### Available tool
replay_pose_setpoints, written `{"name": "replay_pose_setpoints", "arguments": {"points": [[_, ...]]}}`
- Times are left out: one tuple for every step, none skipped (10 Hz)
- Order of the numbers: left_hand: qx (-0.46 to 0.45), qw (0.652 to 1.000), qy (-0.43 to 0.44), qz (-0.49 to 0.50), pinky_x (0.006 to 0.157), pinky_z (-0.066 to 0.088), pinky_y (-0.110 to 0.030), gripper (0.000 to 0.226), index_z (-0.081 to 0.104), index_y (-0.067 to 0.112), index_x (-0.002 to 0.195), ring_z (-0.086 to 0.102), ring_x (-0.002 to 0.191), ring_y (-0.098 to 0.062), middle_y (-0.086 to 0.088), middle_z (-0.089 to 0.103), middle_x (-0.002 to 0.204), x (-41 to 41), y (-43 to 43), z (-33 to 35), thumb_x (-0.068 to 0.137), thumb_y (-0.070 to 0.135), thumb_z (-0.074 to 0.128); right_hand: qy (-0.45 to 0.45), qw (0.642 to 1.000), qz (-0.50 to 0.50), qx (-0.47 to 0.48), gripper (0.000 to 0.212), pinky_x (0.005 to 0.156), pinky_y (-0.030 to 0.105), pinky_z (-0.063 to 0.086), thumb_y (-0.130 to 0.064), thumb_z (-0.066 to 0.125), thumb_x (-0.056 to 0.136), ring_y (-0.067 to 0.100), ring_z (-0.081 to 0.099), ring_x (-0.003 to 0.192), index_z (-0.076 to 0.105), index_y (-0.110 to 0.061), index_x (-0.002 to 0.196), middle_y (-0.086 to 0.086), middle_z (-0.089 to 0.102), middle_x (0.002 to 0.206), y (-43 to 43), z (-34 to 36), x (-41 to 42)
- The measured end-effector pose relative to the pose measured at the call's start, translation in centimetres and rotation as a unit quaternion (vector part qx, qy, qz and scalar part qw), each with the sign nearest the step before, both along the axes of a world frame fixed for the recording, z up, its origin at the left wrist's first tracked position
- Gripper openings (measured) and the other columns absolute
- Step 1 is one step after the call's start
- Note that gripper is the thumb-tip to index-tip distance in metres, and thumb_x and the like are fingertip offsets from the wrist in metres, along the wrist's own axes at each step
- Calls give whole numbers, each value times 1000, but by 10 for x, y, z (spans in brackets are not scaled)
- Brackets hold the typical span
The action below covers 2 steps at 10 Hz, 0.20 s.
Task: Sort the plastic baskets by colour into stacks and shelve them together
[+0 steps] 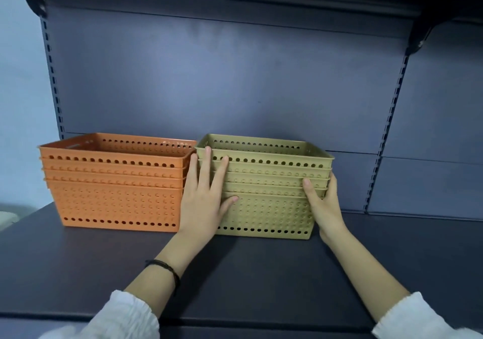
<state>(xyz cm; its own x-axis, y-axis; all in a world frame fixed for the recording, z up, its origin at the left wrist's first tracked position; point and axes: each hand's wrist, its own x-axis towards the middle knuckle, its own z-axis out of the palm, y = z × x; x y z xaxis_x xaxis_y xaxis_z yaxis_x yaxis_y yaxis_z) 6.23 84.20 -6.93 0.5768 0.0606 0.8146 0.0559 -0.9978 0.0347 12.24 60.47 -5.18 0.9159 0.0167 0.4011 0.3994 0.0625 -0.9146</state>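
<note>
The olive perforated plastic basket stack (pixel 266 215) lay crosswise between the hands: left hand (pixel 201 202) spread flat against it, right hand (pixel 324 202) gripping its end.

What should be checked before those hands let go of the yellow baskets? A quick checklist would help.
1. Orange stack one colour only: ok.
2. Yellow stack one colour only: ok.
3. Both stacks standing on the shelf, side by side: ok.
4. Yellow stack nested level: ok.
5. Left hand flat on the yellow front, right hand gripping its right corner: ok.
6. Stacks pushed fully back to the rear panel: cannot tell.
</note>
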Motion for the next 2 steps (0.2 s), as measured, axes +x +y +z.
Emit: {"name": "replay_pose_setpoints", "arguments": {"points": [[0, 999, 6, -53, 120, 16, -45, 92, 22, 17, 154, 11, 149, -39, -18, 10, 164, -12, 10, 1, 81, 31, 75, 9, 1000, -23, -9, 82, 108, 37, 39, -44, 68, 80, 10, 43, 131, 26, -32, 149, -5, 42, 149, -4, 4, -9], [-31, 989, 32, -141, 121, 11, -37, 81, 17, 24, 156, -6, 153, -22, -4, -1, 166, -50, 24, 6, 90, 24, 63, -10, 987, -151, 60, 57, 95, 27, 41, -31, 67, 90, 9, 46, 121, 40, -30, 141, 1, 44, 147, -14, 15, -31]]}}
